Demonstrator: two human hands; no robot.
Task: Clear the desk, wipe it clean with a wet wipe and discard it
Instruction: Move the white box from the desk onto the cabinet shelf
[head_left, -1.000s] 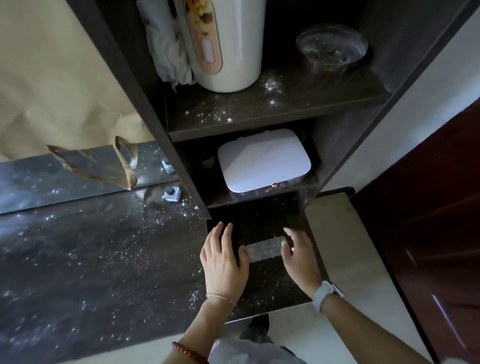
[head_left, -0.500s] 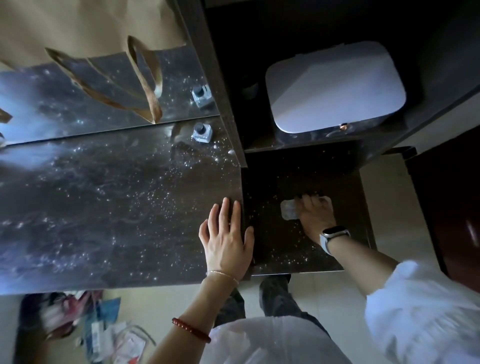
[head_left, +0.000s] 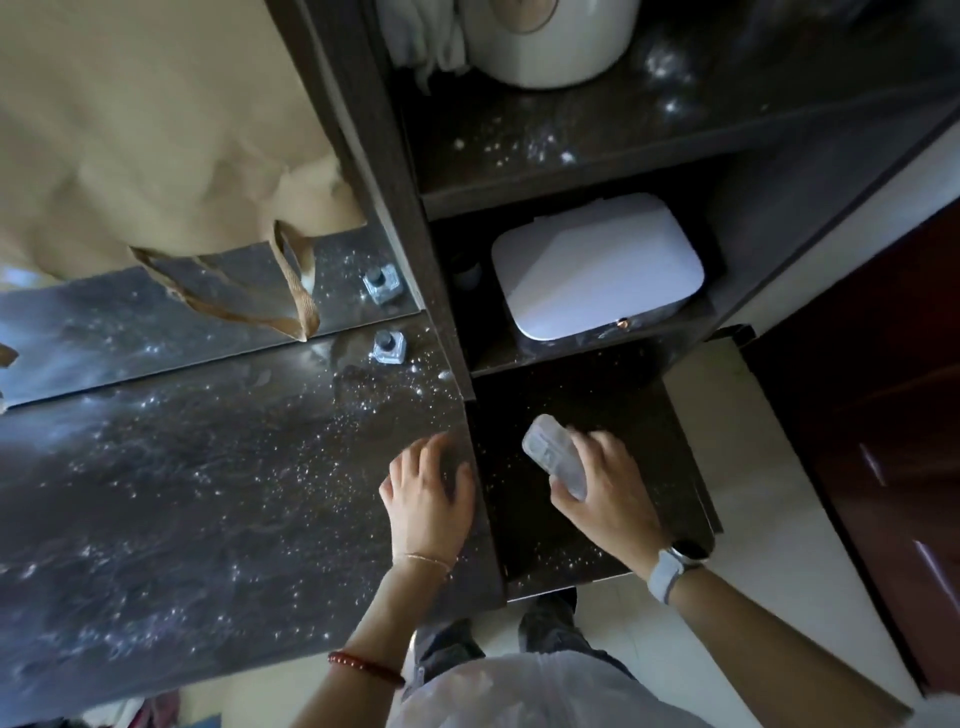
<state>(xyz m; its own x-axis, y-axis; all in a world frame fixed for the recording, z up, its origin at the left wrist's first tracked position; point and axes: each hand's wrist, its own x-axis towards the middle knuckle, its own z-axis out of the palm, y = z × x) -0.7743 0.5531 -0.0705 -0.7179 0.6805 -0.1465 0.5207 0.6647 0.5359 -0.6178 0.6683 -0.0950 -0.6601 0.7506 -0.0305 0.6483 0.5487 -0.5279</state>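
The dark glossy desk (head_left: 208, 493) is sprinkled with white powder and crumbs. My right hand (head_left: 605, 493) grips a small pale wet-wipe pack (head_left: 553, 454), lifted and tilted above the dark lower shelf surface (head_left: 670, 467) to the right of the desk. My left hand (head_left: 428, 493) rests with curled fingers on the desk's right edge, holding nothing. A small square glass bottle (head_left: 388, 349) stands on the desk near the shelf post; its reflection shows in the mirror behind.
A tan paper bag (head_left: 156, 130) with strap handles leans at the back left. A dark shelf unit (head_left: 405, 234) holds a white lidded box (head_left: 597, 270) and, higher up, a white appliance (head_left: 550, 41) and cloth. A dark red door (head_left: 893, 415) stands to the right.
My right hand has lifted the wipe pack off the lower shelf surface and tilted it. My left hand's fingers have curled at the desk edge. The camera tipped back up toward the shelves.
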